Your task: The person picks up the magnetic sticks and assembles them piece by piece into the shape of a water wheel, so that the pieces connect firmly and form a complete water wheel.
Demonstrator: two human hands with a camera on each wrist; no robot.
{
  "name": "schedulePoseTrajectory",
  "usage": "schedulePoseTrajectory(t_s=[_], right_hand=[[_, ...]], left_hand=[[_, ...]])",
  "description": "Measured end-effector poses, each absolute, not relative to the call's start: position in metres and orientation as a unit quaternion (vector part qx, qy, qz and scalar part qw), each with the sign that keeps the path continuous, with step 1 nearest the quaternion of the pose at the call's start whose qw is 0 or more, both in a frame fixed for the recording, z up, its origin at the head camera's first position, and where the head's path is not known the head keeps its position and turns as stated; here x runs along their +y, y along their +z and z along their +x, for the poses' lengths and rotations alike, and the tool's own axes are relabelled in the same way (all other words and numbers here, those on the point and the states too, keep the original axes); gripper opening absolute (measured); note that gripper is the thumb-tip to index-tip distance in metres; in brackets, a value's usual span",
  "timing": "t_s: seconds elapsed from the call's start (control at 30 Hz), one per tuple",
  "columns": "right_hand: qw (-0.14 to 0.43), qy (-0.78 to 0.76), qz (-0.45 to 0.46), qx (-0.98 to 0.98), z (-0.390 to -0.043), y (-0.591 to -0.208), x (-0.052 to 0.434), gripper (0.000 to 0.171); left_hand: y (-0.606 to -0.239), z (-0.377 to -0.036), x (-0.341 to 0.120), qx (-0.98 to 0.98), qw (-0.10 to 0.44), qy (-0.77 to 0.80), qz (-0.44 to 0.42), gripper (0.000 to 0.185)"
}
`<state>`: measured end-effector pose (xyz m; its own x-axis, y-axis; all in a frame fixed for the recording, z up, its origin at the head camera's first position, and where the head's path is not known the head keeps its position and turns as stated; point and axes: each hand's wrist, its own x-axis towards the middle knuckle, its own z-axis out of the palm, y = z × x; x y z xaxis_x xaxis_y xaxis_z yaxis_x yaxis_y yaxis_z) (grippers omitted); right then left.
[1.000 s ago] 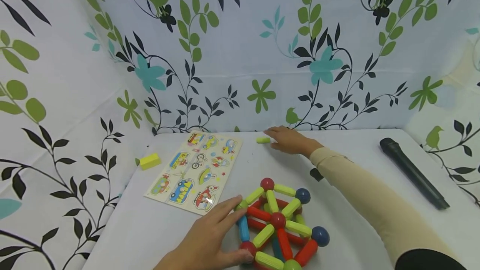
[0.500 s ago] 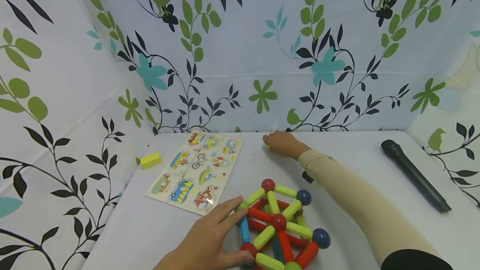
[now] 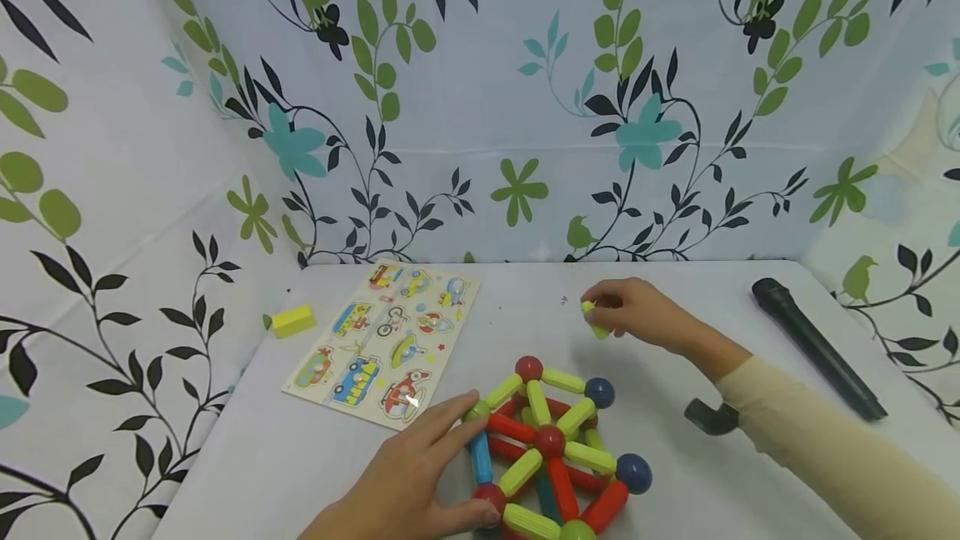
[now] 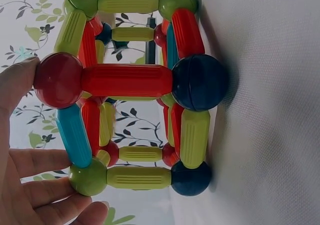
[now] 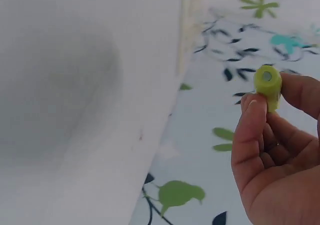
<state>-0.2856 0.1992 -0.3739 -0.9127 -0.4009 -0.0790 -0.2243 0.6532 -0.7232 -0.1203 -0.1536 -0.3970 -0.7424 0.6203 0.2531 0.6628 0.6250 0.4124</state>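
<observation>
Rod-and-ball frame (image 3: 551, 457), built of yellow-green, red and blue rods joined by red, blue and green balls, stands on the white table (image 3: 300, 465) at the near edge, just in front of the person. Left hand (image 3: 408, 486) rests against the frame's left side with fingers spread and nearly straight: the thumb touches a red corner ball (image 4: 58, 80) and the fingertips lie by a green ball (image 4: 88, 176), with a blue rod (image 4: 74, 135) running between the two balls. Farther back and to the right, the right hand (image 3: 637, 315) is raised just above the table, thumb and fingers pinching a short yellow-green rod (image 5: 268, 85) whose round end faces the wrist camera. Left of the frame lies a flat picture board of vehicles (image 3: 382, 344); beyond it, near the patterned cloth wall, sits a yellow block (image 3: 292, 320). At the far right a black microphone (image 3: 813, 347) lies on the table.
</observation>
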Motion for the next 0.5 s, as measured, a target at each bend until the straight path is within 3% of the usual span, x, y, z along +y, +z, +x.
schedulePoseTrajectory(t_s=[0.27, 0.5], right_hand=[[0.19, -0.503, -0.125, 0.834, -0.204, -0.352, 0.215, 0.041], [0.253, -0.494, -0.12, 0.823, -0.176, -0.368, 0.208, 0.059]], left_hand=[[-0.401, -0.12, -0.154, -0.899, 0.051, -0.252, -0.354, 0.081], [-0.402, -0.121, -0.153, -0.897, 0.066, -0.249, -0.36, 0.08]])
